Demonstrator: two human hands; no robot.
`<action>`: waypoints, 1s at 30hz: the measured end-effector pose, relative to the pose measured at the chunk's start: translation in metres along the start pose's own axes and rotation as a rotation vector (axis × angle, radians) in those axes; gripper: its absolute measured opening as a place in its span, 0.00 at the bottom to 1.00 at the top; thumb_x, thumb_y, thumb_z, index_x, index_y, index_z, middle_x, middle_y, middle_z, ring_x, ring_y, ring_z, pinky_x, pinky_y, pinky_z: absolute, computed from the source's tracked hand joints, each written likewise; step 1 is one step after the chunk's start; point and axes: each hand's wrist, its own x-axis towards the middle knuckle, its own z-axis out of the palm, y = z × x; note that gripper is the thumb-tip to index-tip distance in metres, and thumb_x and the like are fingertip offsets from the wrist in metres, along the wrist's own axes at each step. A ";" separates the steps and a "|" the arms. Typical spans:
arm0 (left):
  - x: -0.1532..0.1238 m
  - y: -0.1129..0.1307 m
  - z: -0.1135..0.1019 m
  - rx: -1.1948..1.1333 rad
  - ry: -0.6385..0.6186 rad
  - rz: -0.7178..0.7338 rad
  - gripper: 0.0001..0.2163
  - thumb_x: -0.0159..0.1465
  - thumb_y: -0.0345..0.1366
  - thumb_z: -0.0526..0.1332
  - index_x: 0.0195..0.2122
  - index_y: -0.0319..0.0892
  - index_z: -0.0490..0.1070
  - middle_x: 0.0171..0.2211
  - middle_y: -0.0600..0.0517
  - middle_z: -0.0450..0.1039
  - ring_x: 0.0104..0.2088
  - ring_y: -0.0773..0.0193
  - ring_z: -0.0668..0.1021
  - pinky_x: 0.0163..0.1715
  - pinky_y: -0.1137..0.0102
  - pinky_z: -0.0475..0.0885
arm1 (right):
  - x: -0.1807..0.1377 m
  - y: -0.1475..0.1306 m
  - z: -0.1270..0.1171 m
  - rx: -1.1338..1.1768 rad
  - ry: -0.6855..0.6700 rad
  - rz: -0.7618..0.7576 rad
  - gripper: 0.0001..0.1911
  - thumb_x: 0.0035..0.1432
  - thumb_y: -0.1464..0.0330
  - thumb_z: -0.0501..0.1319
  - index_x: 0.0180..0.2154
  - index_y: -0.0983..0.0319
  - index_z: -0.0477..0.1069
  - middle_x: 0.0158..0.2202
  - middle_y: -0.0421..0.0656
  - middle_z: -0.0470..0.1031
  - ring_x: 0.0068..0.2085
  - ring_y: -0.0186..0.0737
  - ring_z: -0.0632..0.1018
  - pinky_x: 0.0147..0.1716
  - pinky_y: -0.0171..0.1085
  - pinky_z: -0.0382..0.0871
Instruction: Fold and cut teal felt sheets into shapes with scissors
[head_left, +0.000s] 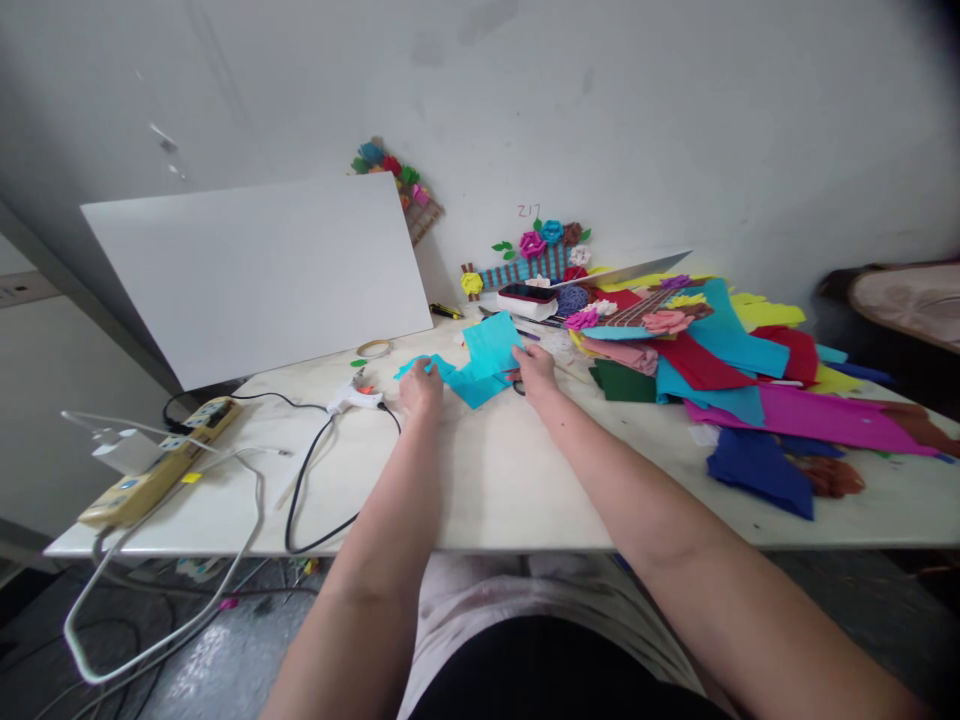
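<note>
My right hand (535, 372) pinches the edge of a light-blue crepe paper square (491, 340), which is raised above the table. Under it another blue piece (477, 390) lies on the white tabletop. Beside my right fingers shows a dark loop (518, 386), perhaps a scissors handle, mostly hidden. My left hand (421, 388) has its fingers curled on more blue crepe paper (442, 366); its fingertips are partly hidden. Left of that hand lies a white glue gun (355, 398) with a black cord.
Folded coloured crepe paper (727, 370) is heaped at the right. A phone (527, 293) on a white box stands at the back near paper-flower crafts (536, 255). A white board (262, 280) leans on the wall. A power strip (161, 465) with looping cables occupies the left end.
</note>
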 end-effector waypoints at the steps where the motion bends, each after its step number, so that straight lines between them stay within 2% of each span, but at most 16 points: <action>1: -0.002 0.002 0.002 0.017 -0.015 0.052 0.10 0.59 0.35 0.61 0.41 0.44 0.77 0.37 0.42 0.78 0.47 0.48 0.76 0.45 0.61 0.66 | 0.000 0.000 0.000 0.001 0.000 0.004 0.11 0.51 0.68 0.60 0.21 0.59 0.58 0.15 0.31 0.59 0.14 0.33 0.69 0.11 0.31 0.62; 4: -0.006 0.006 0.009 -0.134 -0.127 0.186 0.07 0.60 0.36 0.60 0.36 0.42 0.77 0.28 0.47 0.77 0.34 0.57 0.78 0.37 0.69 0.68 | -0.001 0.000 0.000 0.004 -0.009 0.016 0.10 0.51 0.68 0.60 0.22 0.60 0.60 0.16 0.31 0.60 0.14 0.32 0.69 0.12 0.31 0.62; 6: -0.009 0.007 0.012 -0.324 -0.263 0.184 0.08 0.60 0.39 0.61 0.31 0.41 0.76 0.24 0.48 0.76 0.24 0.63 0.76 0.28 0.72 0.66 | -0.001 0.000 0.000 0.003 -0.014 0.014 0.09 0.51 0.68 0.60 0.22 0.60 0.61 0.16 0.32 0.61 0.15 0.32 0.70 0.12 0.31 0.63; 8: -0.013 0.008 0.014 -0.472 -0.425 0.118 0.13 0.60 0.45 0.62 0.27 0.40 0.73 0.23 0.48 0.75 0.17 0.68 0.72 0.19 0.74 0.61 | -0.002 -0.001 0.001 -0.004 -0.014 0.009 0.08 0.51 0.68 0.60 0.23 0.60 0.62 0.16 0.32 0.61 0.15 0.32 0.70 0.12 0.30 0.63; 11: -0.019 0.010 0.012 -0.538 -0.632 0.020 0.18 0.58 0.52 0.63 0.24 0.40 0.70 0.19 0.48 0.74 0.13 0.71 0.68 0.13 0.75 0.54 | -0.002 -0.001 0.001 -0.013 -0.015 0.004 0.08 0.50 0.67 0.60 0.23 0.60 0.63 0.16 0.32 0.61 0.15 0.32 0.70 0.12 0.31 0.63; 15: -0.020 0.009 0.010 -0.540 -0.804 0.042 0.18 0.53 0.50 0.68 0.22 0.39 0.69 0.17 0.48 0.72 0.12 0.73 0.66 0.11 0.77 0.54 | -0.002 -0.001 0.001 -0.011 -0.025 -0.011 0.09 0.49 0.65 0.62 0.23 0.60 0.62 0.17 0.32 0.62 0.15 0.32 0.70 0.11 0.31 0.63; 19: -0.015 0.002 0.014 -0.551 -0.874 0.089 0.16 0.50 0.45 0.71 0.21 0.38 0.70 0.18 0.48 0.73 0.13 0.73 0.67 0.12 0.78 0.56 | -0.002 0.000 0.001 -0.014 -0.029 -0.014 0.09 0.50 0.65 0.61 0.24 0.60 0.63 0.16 0.32 0.62 0.14 0.32 0.69 0.10 0.31 0.61; 22: -0.012 -0.002 0.017 -0.603 -0.867 0.098 0.16 0.50 0.45 0.71 0.20 0.39 0.69 0.22 0.46 0.75 0.15 0.73 0.68 0.13 0.77 0.57 | -0.001 0.000 0.002 -0.012 -0.033 -0.007 0.09 0.50 0.65 0.61 0.24 0.60 0.63 0.16 0.31 0.62 0.13 0.32 0.70 0.10 0.30 0.60; 30: -0.015 0.001 0.014 -0.665 -0.881 0.087 0.17 0.50 0.48 0.70 0.21 0.39 0.69 0.22 0.47 0.75 0.15 0.72 0.69 0.13 0.77 0.58 | 0.000 0.002 0.001 -0.045 -0.041 -0.037 0.09 0.51 0.66 0.61 0.23 0.60 0.63 0.15 0.31 0.62 0.13 0.32 0.69 0.11 0.30 0.61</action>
